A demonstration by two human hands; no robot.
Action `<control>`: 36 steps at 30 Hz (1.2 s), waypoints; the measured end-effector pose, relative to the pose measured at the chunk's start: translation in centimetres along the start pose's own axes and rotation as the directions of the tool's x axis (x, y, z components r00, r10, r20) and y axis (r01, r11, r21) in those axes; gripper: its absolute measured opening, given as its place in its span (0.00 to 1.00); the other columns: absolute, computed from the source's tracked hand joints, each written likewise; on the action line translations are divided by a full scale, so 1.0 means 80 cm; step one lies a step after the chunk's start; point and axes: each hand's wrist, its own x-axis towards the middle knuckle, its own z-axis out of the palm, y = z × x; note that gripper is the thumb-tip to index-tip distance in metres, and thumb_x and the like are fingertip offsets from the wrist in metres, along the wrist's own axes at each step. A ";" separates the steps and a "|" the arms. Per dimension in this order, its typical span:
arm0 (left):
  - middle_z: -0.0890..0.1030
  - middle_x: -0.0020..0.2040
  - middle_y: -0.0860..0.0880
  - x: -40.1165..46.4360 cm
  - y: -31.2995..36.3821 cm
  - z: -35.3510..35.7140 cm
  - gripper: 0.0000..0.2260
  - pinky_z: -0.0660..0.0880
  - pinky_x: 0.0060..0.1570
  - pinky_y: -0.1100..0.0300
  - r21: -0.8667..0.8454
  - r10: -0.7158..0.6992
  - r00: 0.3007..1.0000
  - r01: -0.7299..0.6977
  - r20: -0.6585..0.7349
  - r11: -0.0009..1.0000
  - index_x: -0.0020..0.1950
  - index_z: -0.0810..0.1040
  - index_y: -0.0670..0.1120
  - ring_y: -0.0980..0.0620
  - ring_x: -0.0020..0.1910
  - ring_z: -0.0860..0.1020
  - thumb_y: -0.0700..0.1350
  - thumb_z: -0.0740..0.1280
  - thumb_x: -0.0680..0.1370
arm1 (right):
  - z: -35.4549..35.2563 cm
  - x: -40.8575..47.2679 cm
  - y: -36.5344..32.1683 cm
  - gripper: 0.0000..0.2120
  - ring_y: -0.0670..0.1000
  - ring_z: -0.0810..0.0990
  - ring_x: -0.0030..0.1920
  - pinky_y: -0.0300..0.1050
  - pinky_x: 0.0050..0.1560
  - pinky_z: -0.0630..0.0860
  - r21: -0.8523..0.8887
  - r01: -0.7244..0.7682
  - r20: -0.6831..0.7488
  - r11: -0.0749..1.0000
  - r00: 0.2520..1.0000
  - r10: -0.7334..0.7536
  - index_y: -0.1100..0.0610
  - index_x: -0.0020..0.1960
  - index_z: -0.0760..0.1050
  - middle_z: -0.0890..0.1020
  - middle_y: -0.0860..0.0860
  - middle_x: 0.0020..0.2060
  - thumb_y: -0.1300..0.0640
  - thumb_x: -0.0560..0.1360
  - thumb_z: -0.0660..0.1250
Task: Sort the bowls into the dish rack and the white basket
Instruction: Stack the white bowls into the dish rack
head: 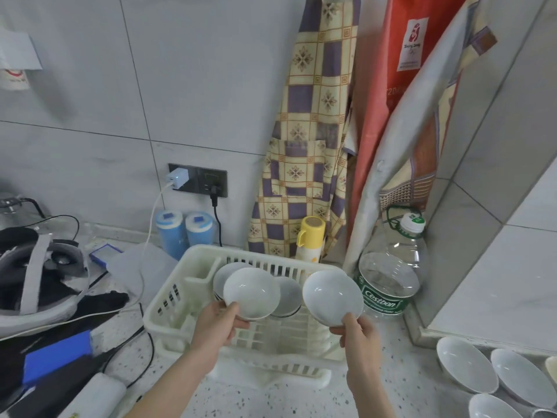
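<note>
Left hand (pixel 215 328) grip pinches the rim of a shallow white ceramic bowl (pixel 251 292), tilted above the white plastic slatted basket (pixel 168 300). Right hand (pixel 360 336) grip pinches a second white bowl (pixel 331 295) over the basket's right edge. Two grey-white bowls (pixel 289 294) stand inside. More white bowls (pixel 465 365) rest far right on the speckled worktop (pixel 391 384).

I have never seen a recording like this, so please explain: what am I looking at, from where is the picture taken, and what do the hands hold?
There is no machine here. A person wears a camera on the head, and it looks down at both hands. The left hand holds one white bowl; the right hand holds a second bowl. Both bowls are above a white basket on a speckled counter, and two more bowls already stand inside it. Other bowls wait at the lower right. A water bottle stands beside the basket.
</note>
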 end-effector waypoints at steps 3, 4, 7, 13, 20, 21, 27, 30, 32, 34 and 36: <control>0.86 0.38 0.41 0.017 0.002 -0.024 0.07 0.63 0.19 0.67 -0.012 -0.022 0.999 0.023 0.032 1.000 0.54 0.77 0.42 0.56 0.21 0.66 0.39 0.60 0.80 | 0.036 0.003 0.009 0.07 0.51 0.76 0.36 0.46 0.37 0.69 -0.061 0.011 -0.003 0.998 1.000 -0.011 0.56 0.42 0.78 0.84 0.53 0.30 0.56 0.75 0.62; 0.87 0.38 0.41 0.024 0.002 -0.030 0.08 0.61 0.19 0.66 -0.015 -0.030 0.999 0.031 0.044 0.999 0.54 0.76 0.42 0.56 0.21 0.65 0.38 0.59 0.80 | 0.047 0.003 0.010 0.07 0.51 0.77 0.38 0.45 0.36 0.69 -0.083 0.017 0.001 0.996 1.000 -0.017 0.55 0.43 0.78 0.84 0.52 0.31 0.55 0.75 0.62; 0.87 0.40 0.41 0.045 0.001 -0.044 0.09 0.60 0.20 0.65 -0.015 -0.041 0.997 0.042 0.066 0.999 0.56 0.76 0.41 0.55 0.23 0.65 0.37 0.59 0.78 | 0.077 0.010 0.018 0.07 0.50 0.79 0.41 0.44 0.37 0.68 -0.098 0.025 0.017 0.995 1.000 -0.023 0.54 0.48 0.77 0.84 0.53 0.33 0.56 0.77 0.61; 0.87 0.40 0.41 0.084 0.001 -0.056 0.10 0.60 0.21 0.65 -0.042 0.001 0.996 0.003 0.087 0.999 0.56 0.76 0.42 0.57 0.21 0.64 0.37 0.59 0.78 | 0.115 0.027 0.029 0.12 0.44 0.78 0.40 0.41 0.34 0.66 -0.175 0.016 -0.068 0.984 0.997 -0.029 0.53 0.58 0.74 0.84 0.50 0.36 0.54 0.76 0.62; 0.87 0.40 0.42 0.123 -0.001 -0.045 0.10 0.59 0.22 0.64 -0.079 0.050 0.995 -0.043 0.092 0.996 0.55 0.75 0.39 0.54 0.21 0.60 0.37 0.59 0.76 | 0.133 0.049 0.040 0.18 0.44 0.81 0.42 0.44 0.36 0.70 -0.234 0.027 -0.040 0.972 0.999 -0.037 0.51 0.65 0.68 0.84 0.49 0.38 0.56 0.76 0.62; 0.87 0.40 0.41 0.127 -0.001 -0.045 0.10 0.60 0.22 0.64 -0.097 0.049 0.994 -0.040 0.094 0.994 0.55 0.75 0.39 0.55 0.21 0.61 0.37 0.59 0.76 | 0.134 0.052 0.041 0.17 0.44 0.81 0.42 0.45 0.37 0.71 -0.248 0.032 -0.029 0.968 0.999 -0.040 0.51 0.65 0.69 0.85 0.49 0.38 0.56 0.76 0.62; 0.86 0.42 0.37 0.140 -0.008 -0.046 0.10 0.60 0.22 0.64 -0.232 0.044 0.991 -0.013 0.130 0.973 0.55 0.76 0.39 0.55 0.23 0.63 0.37 0.59 0.76 | 0.139 0.058 0.051 0.17 0.48 0.81 0.43 0.48 0.42 0.74 -0.408 0.099 0.027 0.907 0.995 -0.096 0.54 0.66 0.71 0.81 0.42 0.35 0.57 0.78 0.60; 0.86 0.42 0.37 0.143 -0.009 -0.046 0.10 0.60 0.22 0.63 -0.228 0.046 0.990 -0.014 0.132 0.974 0.54 0.76 0.39 0.54 0.23 0.63 0.37 0.59 0.76 | 0.142 0.061 0.057 0.17 0.47 0.79 0.41 0.44 0.37 0.70 -0.476 0.107 0.048 0.873 0.994 -0.096 0.53 0.66 0.72 0.81 0.44 0.34 0.57 0.78 0.59; 0.86 0.42 0.38 0.143 -0.009 -0.046 0.10 0.61 0.21 0.64 -0.212 0.041 0.991 -0.013 0.129 0.977 0.54 0.76 0.39 0.54 0.23 0.63 0.36 0.59 0.76 | 0.142 0.063 0.061 0.16 0.51 0.80 0.41 0.45 0.37 0.71 -0.499 0.100 0.044 0.861 0.995 -0.089 0.54 0.64 0.73 0.81 0.48 0.35 0.57 0.78 0.58; 0.87 0.41 0.40 0.144 -0.010 -0.046 0.10 0.61 0.22 0.64 -0.190 0.035 0.992 -0.011 0.124 0.982 0.54 0.76 0.39 0.55 0.23 0.64 0.37 0.59 0.76 | 0.142 0.066 0.063 0.15 0.54 0.81 0.43 0.47 0.39 0.72 -0.513 0.090 0.042 0.854 0.996 -0.080 0.55 0.62 0.74 0.82 0.51 0.38 0.57 0.78 0.58; 0.87 0.41 0.41 0.144 -0.011 -0.046 0.09 0.62 0.22 0.63 -0.168 0.026 0.993 -0.007 0.113 0.986 0.54 0.76 0.40 0.55 0.22 0.64 0.37 0.60 0.76 | 0.142 0.067 0.065 0.14 0.54 0.80 0.43 0.46 0.38 0.71 -0.516 0.082 0.042 0.853 0.997 -0.070 0.54 0.62 0.74 0.82 0.52 0.39 0.57 0.78 0.57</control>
